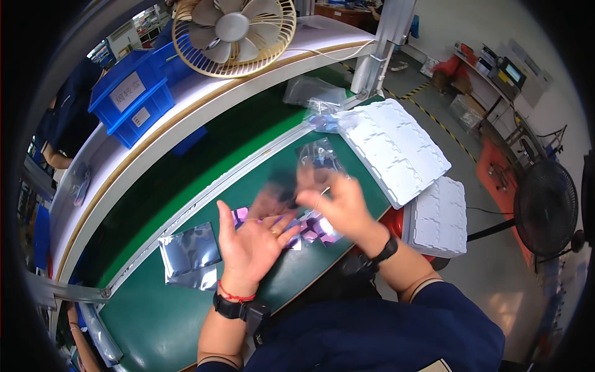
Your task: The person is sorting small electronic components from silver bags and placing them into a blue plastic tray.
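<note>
My left hand (248, 248) is turned palm up over the green work table (149, 322), its fingers stretched out and apart, holding nothing. To its right is my right hand (341, 201), with the thumb pointing left and the fingers smeared by motion. Between the hands, a dark shape and a skin-toned blur are too smeared to make out. Pink and purple patterned pieces (319, 228) lie on the table beneath the hands. Left of my left hand lie shiny silvery plastic bags (191, 249). Another clear bag (321, 152) lies beyond my right hand.
White moulded trays (396, 149) are stacked at the right, with more trays (437, 217) lower beside them. Across a metal rail stand blue bins (133, 102) and a desk fan (232, 31) on a shelf. A black fan (545, 198) stands far right. Another person's arm shows at lower left.
</note>
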`<state>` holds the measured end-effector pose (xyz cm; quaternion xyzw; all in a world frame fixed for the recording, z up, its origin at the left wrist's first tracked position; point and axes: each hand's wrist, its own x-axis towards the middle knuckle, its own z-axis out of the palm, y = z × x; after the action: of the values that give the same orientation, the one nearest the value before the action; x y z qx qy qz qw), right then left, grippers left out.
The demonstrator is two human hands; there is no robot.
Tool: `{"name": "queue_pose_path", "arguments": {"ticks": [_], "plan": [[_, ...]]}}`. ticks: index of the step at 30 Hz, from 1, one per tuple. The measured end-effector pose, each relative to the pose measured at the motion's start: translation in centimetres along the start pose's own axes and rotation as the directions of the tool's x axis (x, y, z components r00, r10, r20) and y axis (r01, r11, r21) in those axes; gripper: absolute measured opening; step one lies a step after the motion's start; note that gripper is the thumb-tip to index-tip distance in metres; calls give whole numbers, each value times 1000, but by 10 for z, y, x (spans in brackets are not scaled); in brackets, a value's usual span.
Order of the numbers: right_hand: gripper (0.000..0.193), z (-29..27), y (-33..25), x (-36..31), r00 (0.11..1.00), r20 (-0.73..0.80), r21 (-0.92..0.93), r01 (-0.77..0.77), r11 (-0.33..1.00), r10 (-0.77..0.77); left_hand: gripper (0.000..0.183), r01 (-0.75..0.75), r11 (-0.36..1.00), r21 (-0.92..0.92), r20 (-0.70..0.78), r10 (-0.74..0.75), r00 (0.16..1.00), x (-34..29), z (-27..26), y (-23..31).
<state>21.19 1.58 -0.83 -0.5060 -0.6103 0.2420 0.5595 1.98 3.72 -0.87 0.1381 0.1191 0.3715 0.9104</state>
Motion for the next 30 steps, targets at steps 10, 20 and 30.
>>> {"name": "queue_pose_path", "arguments": {"ticks": [10,20,30], "plan": [[44,-56,104,61,991,-52,-841,-111,530,124,37,-158,840,518,-122,256,959,-51,-42,7],[20,-114,100,8,954,-192,-911,-261,320,229,14,-164,658,735,-161,404,901,-62,-48,5],[26,-145,49,12,928,-328,-899,-365,243,178,11,-139,539,831,-153,461,874,-72,-49,3]]}}
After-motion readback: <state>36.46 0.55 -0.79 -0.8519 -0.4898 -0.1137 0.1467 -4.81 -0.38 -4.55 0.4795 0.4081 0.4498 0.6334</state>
